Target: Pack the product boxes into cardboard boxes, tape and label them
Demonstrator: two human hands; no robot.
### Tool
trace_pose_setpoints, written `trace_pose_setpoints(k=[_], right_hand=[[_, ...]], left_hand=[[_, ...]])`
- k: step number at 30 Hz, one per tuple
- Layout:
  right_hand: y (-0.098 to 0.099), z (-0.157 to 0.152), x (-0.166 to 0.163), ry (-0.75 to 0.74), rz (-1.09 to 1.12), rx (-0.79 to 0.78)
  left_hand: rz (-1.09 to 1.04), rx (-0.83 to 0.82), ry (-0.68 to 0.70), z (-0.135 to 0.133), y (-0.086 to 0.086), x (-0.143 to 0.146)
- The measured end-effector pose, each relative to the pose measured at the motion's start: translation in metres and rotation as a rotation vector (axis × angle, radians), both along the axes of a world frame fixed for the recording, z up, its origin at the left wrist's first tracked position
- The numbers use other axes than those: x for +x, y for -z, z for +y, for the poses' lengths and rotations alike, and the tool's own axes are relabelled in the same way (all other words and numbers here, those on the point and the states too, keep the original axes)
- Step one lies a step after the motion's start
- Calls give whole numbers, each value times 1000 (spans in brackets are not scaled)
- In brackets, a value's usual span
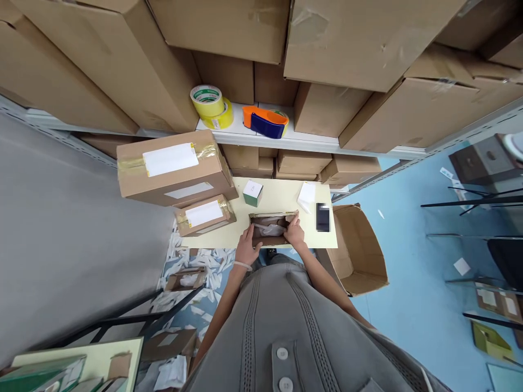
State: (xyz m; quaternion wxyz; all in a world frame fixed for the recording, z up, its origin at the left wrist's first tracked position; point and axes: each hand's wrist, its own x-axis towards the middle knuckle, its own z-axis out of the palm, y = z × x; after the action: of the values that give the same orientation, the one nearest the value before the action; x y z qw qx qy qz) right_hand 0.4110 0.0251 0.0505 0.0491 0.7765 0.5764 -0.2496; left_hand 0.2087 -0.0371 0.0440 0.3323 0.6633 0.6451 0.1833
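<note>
In front of me on the pale table is an open-topped cardboard box (272, 240) with a white plastic-wrapped item (272, 230) inside. What the wrapping covers is hidden. My left hand (245, 248) grips the box's left end, its thumb near the front edge. At the right end, my right hand (295, 232) has its fingers on the back corner and rim. Behind the box stands a small green box with a white top (253, 193). White folded paper (306, 196) and a dark phone (323, 217) lie to the right.
Two taped, labelled cartons (174, 169) are stacked at the table's left. The shelf above holds yellow tape rolls (211, 107), an orange and blue tape dispenser (265, 121) and several large cartons. A big open carton (359, 250) stands right of the table; paper scraps (214, 267) litter the floor left.
</note>
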Motion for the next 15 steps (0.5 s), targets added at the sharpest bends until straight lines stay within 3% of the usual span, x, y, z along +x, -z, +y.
trace_pose_setpoints(k=[5, 9, 15], right_hand=[[-3, 0, 3, 89, 105, 13], [-1, -1, 9, 196, 175, 47], [4, -5, 15, -36, 231, 137]], left_hand=[[107, -19, 23, 1, -7, 1], [17, 14, 0, 4, -5, -1], [-139, 21, -42, 7, 4, -4]])
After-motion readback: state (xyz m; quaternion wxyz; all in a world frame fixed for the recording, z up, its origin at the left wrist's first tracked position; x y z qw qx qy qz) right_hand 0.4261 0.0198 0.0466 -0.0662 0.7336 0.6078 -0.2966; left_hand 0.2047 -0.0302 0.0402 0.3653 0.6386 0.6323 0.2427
